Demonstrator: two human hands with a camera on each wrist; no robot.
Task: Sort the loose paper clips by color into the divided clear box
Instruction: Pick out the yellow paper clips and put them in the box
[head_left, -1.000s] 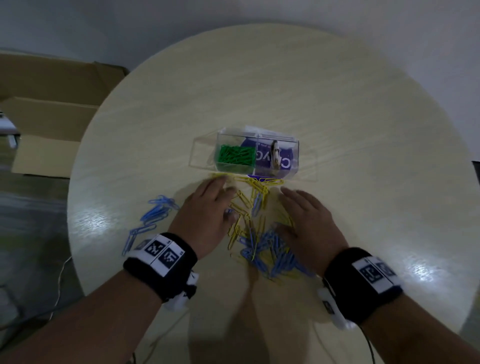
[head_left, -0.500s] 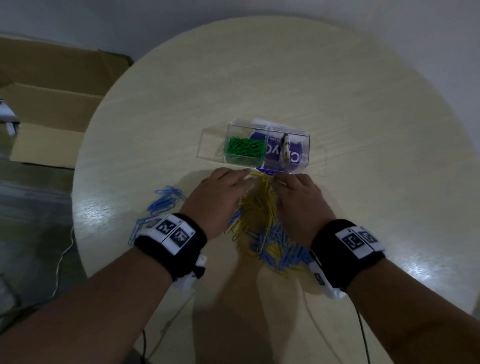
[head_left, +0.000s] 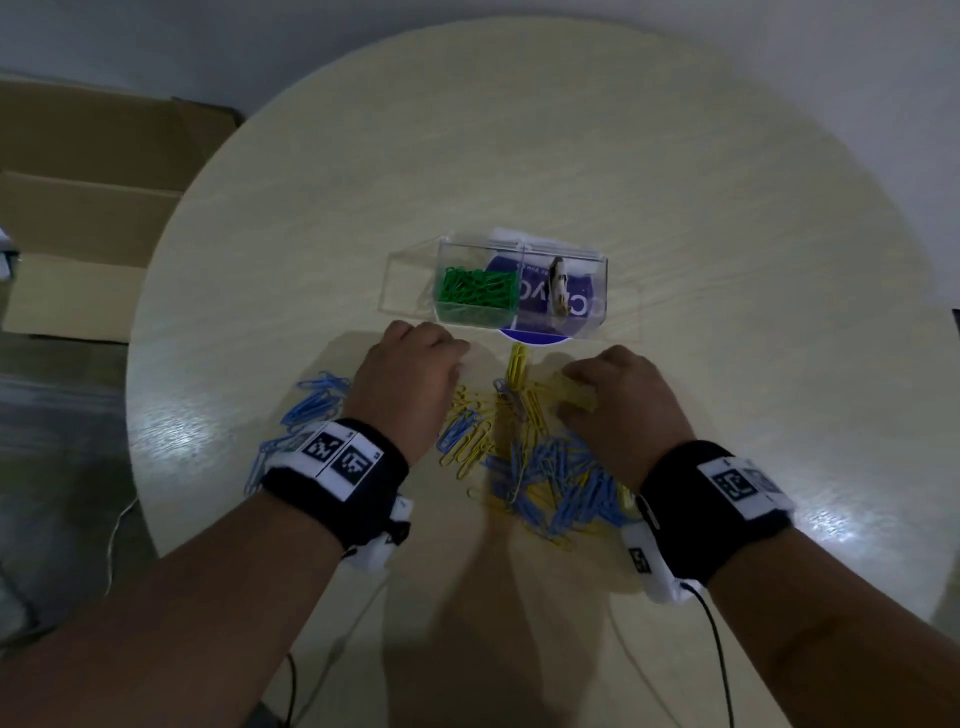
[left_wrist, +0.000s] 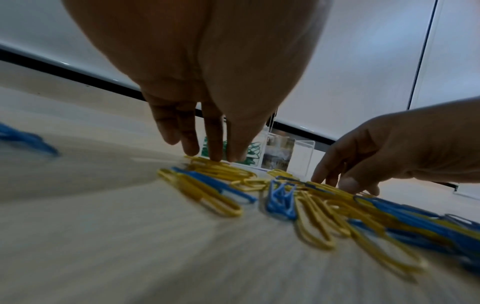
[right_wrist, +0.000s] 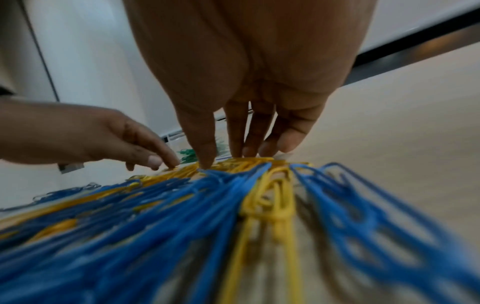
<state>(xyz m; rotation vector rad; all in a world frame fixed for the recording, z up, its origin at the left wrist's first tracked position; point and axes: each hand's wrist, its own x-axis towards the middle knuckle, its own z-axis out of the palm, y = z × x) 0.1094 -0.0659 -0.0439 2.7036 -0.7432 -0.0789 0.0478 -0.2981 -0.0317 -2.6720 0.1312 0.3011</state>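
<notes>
The divided clear box (head_left: 582, 270) stands mid-table with green clips (head_left: 475, 291) in its left compartment. Just before it lie loose yellow clips (head_left: 517, 371), and nearer me a mixed blue and yellow pile (head_left: 558, 480). My left hand (head_left: 441, 358) is left of the yellow clips, knuckles up, its straight fingers (left_wrist: 215, 152) pointing down with their tips on yellow clips (left_wrist: 223, 170). My right hand (head_left: 576, 389) is on their right side, and its fingertips (right_wrist: 235, 152) rest on the yellow clips (right_wrist: 244, 163). Neither hand visibly pinches a clip.
A separate bunch of blue clips (head_left: 314, 405) lies left of my left wrist. The box's right compartment shows a purple printed label (head_left: 550, 301). A flattened cardboard box (head_left: 78, 218) sits on the floor beyond the round table's (head_left: 675, 208) left edge.
My hands, which met in front of the box with the yellow clips bunched between them, have parted. The right hand has drawn back toward me and the yellow clips lie more spread.
</notes>
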